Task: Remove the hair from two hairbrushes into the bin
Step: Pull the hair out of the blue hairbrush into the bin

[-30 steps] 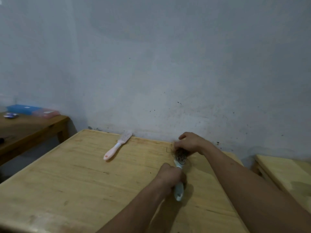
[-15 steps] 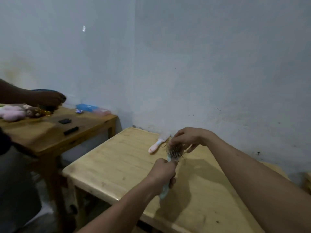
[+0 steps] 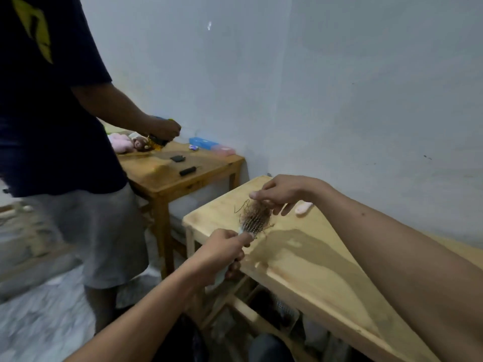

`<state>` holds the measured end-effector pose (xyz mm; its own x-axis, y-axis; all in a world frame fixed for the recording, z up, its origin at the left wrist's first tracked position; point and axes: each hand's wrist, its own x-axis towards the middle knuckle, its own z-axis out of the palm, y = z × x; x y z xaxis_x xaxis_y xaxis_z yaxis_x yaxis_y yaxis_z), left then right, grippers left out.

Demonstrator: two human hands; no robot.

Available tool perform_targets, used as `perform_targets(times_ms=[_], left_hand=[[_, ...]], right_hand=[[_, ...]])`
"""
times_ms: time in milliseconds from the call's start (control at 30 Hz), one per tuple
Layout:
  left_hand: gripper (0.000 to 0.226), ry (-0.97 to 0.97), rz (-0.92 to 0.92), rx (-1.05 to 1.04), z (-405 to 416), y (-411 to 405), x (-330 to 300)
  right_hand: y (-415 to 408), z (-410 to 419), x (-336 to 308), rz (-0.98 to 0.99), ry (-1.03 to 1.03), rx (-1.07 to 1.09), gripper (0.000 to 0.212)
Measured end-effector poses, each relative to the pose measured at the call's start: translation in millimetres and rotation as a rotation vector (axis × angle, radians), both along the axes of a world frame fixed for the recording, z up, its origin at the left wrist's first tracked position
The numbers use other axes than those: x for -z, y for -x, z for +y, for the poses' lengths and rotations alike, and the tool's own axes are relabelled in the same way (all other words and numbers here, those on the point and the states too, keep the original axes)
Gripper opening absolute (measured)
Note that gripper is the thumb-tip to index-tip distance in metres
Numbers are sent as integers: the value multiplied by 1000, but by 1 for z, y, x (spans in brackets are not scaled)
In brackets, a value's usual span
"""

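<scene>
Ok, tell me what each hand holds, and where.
Left hand grips the brush by its handle; right hand pinches the hair on its bristles.

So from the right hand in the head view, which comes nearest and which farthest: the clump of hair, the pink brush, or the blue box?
1. Clump of hair: pinched by the right hand.
2. Pink brush: just behind that hand, on the table.
3. Blue box: far left, on the other table by the wall.

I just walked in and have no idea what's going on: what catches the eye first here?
At centre, the left hand grips a hairbrush clogged with brown hair, which the right hand pinches from above, over the edge of a pale wooden table. At left a second person stands working at another table.
</scene>
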<state>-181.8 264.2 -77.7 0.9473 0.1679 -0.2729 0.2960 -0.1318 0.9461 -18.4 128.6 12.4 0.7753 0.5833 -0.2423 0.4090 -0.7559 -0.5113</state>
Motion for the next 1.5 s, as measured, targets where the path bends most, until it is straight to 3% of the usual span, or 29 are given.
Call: perform_targets(times_ms=[100,167,267,400,500,600,733,833,900,1067,1300,1433,1500], left_hand=[[46,-81,-32,-54,31,21,9],[52,-117,-51,-92,52,37,18],[54,-317,-62,-154,80,64,38],[55,-575,-58,-222,110,101,72],[46,-677,1,-219,126,126,96],[47,-727,66,-234,139,146,118],[50,-743,139,-241,151,161,140],[53,-770,173,-206,158,168,152],[54,-792,191,-196,162,172,159],[55,-789,202,-243,174,177,177],[51,-1166,347,-63,173,186,200],[50,-1148,462,-111,178,195,218],[49,-1116,457,-159,181,199,219]], right_hand=[[13,35,8,18,-12,-67,41],[23,59,15,11,7,-110,49],[41,94,27,-18,99,-192,65],[62,141,62,-207,287,-336,64],[86,166,84,-333,260,-471,52],[115,184,99,-304,141,-648,45],[145,203,137,-326,240,-830,47],[154,206,164,-297,266,-856,30],[154,205,172,-291,208,-854,16],[143,200,173,-177,17,-720,11],[136,203,155,-153,-312,-467,10],[134,209,139,-136,-535,-283,8],[133,211,138,-115,-549,-209,8]])
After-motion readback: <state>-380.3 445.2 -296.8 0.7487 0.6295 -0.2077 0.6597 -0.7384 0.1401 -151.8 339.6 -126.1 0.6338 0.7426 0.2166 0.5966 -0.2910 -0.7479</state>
